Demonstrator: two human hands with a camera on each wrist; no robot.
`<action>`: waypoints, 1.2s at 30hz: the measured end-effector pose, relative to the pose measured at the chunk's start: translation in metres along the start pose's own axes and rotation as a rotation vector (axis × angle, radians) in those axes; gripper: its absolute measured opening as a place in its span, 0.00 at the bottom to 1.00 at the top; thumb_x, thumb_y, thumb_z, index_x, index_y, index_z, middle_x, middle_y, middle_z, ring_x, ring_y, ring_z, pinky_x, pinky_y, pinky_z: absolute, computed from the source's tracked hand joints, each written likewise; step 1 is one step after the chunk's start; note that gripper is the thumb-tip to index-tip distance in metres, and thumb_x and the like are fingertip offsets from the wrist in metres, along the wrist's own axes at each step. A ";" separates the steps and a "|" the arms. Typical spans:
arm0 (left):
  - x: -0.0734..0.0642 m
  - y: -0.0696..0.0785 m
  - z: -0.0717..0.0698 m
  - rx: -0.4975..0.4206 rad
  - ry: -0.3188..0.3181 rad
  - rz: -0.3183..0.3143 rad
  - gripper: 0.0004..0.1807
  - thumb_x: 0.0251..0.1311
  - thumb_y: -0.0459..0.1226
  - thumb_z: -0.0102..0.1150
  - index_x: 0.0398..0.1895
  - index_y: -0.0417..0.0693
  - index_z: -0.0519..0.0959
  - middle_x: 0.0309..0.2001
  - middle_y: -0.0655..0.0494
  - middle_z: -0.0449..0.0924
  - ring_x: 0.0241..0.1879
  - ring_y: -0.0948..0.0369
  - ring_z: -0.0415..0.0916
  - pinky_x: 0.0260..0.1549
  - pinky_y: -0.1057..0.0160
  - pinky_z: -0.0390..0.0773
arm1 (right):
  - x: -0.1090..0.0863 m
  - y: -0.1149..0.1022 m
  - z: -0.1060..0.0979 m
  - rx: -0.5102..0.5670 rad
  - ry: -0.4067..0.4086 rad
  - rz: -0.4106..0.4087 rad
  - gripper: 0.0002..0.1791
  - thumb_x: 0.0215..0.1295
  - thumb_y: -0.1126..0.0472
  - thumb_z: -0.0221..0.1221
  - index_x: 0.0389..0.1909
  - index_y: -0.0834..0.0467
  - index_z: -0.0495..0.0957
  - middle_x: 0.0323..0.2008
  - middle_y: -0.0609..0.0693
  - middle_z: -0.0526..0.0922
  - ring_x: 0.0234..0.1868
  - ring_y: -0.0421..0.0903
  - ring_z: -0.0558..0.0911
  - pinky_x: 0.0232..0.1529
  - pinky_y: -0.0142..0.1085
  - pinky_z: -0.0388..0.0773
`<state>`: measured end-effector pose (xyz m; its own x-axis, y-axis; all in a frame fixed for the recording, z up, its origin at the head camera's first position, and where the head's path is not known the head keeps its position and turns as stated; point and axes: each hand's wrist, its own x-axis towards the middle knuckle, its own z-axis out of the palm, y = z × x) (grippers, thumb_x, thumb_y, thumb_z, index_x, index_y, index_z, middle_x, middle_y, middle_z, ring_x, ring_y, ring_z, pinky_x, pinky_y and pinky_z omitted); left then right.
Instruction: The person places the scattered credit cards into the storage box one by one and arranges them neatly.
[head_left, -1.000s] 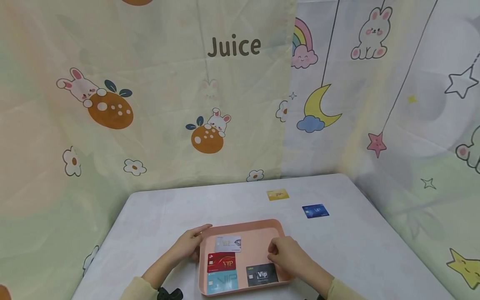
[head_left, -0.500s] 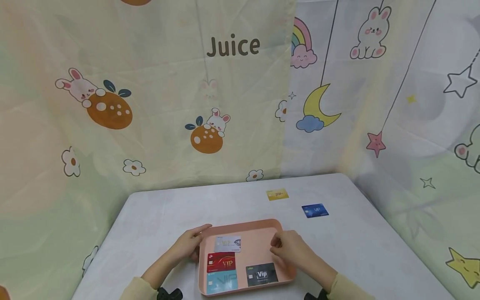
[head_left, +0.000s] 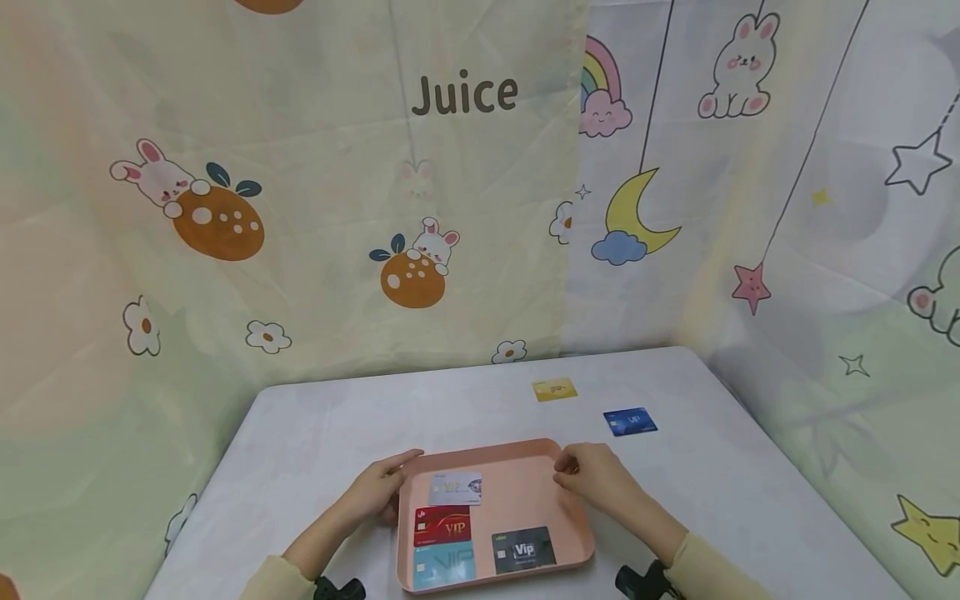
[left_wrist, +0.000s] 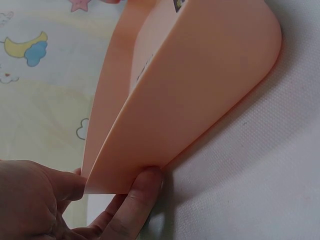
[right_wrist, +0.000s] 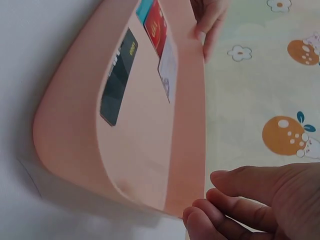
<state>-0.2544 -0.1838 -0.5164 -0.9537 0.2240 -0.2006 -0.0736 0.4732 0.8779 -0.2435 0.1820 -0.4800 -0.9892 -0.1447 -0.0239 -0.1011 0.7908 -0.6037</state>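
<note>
A pink rectangular tray [head_left: 517,487] lies on the white table. My left hand [head_left: 378,487] grips its far left corner, its fingers bent around the outer wall in the left wrist view. Beside the far right corner is my right hand [head_left: 596,475], fingers loosely curled with nothing between them; in the right wrist view the fingertips are right at the rim. Inside the tray, a white card [head_left: 455,488], a red VIP card [head_left: 442,526] and a light blue card [head_left: 444,565] form a column on the left. A dark grey Vip card [head_left: 523,550] lies near front right.
Beyond the tray, a gold card [head_left: 555,389] and a dark blue card [head_left: 631,422] lie on the table [head_left: 337,425]. A printed cloth backdrop [head_left: 330,208] stands behind the table's far edge. Black wrist mounts [head_left: 341,588] show at both wrists.
My right hand has moved from over the tray's right side, away from me and to the right, to its far right corner. The left hand, tray and cards stay put.
</note>
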 end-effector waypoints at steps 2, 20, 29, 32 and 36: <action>0.000 0.000 0.000 0.000 0.000 0.003 0.25 0.78 0.36 0.46 0.75 0.44 0.69 0.58 0.41 0.83 0.16 0.60 0.67 0.19 0.64 0.74 | 0.002 0.002 -0.002 -0.011 0.012 -0.002 0.04 0.61 0.64 0.71 0.35 0.57 0.86 0.28 0.45 0.83 0.31 0.40 0.79 0.32 0.33 0.81; 0.000 0.000 0.000 -0.018 -0.004 -0.011 0.25 0.79 0.37 0.45 0.76 0.44 0.68 0.57 0.42 0.83 0.17 0.60 0.69 0.19 0.64 0.75 | 0.020 0.031 -0.017 -0.081 0.049 0.097 0.06 0.63 0.63 0.69 0.35 0.61 0.85 0.28 0.49 0.82 0.29 0.43 0.77 0.31 0.36 0.80; 0.001 0.001 -0.001 -0.003 -0.001 0.000 0.25 0.78 0.36 0.45 0.76 0.44 0.69 0.60 0.41 0.81 0.19 0.61 0.71 0.20 0.63 0.75 | 0.032 0.061 -0.026 -0.089 0.070 0.122 0.07 0.63 0.63 0.69 0.35 0.64 0.85 0.28 0.50 0.83 0.29 0.44 0.78 0.29 0.37 0.80; 0.001 0.001 -0.001 0.001 0.002 0.005 0.25 0.78 0.36 0.44 0.75 0.44 0.69 0.60 0.40 0.81 0.21 0.61 0.72 0.21 0.62 0.75 | 0.036 0.072 -0.029 -0.100 0.081 0.131 0.09 0.63 0.62 0.68 0.36 0.65 0.85 0.29 0.52 0.84 0.29 0.45 0.79 0.30 0.38 0.81; 0.000 0.000 -0.001 -0.010 -0.012 -0.001 0.25 0.78 0.36 0.44 0.76 0.44 0.69 0.56 0.42 0.83 0.20 0.59 0.75 0.20 0.61 0.78 | 0.041 0.085 -0.033 -0.114 0.101 0.130 0.11 0.64 0.61 0.67 0.38 0.67 0.85 0.32 0.55 0.86 0.31 0.46 0.81 0.32 0.41 0.82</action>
<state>-0.2550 -0.1846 -0.5161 -0.9501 0.2334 -0.2068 -0.0777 0.4651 0.8819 -0.2961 0.2628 -0.5058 -0.9997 0.0190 -0.0119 0.0224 0.8622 -0.5061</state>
